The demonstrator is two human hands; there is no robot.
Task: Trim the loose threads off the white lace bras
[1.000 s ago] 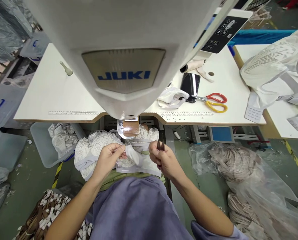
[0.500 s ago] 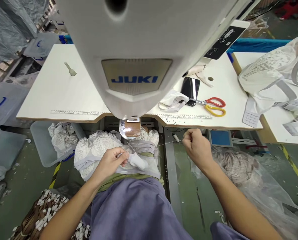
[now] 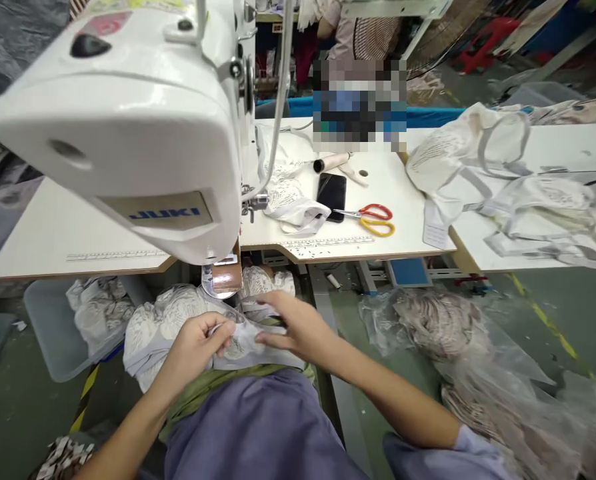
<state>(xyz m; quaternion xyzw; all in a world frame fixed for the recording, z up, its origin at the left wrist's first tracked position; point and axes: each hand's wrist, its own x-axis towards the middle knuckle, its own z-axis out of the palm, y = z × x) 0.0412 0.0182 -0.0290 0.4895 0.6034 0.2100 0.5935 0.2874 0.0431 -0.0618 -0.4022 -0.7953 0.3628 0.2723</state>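
Right hand (image 3: 305,327) is swinging back in from the right; half a second ago it was closing in a fist well apart from the garment (image 3: 248,343), now its thumb and forefinger are spreading apart over it. Touching or just above, can't tell; whether the hidden fingers are holding anything, can't tell either. Left hand (image 3: 198,343) is still pinching the garment's edge between thumb and forefinger. Garment is lying across the lap (image 3: 263,427), on the near side of the machine (image 3: 173,153). Both hands are meeting at the cloth again, so handling is probably becoming two-handed. Scissors (image 3: 365,215) and phone (image 3: 332,193) are lying on the table (image 3: 413,230), far right of the garment.
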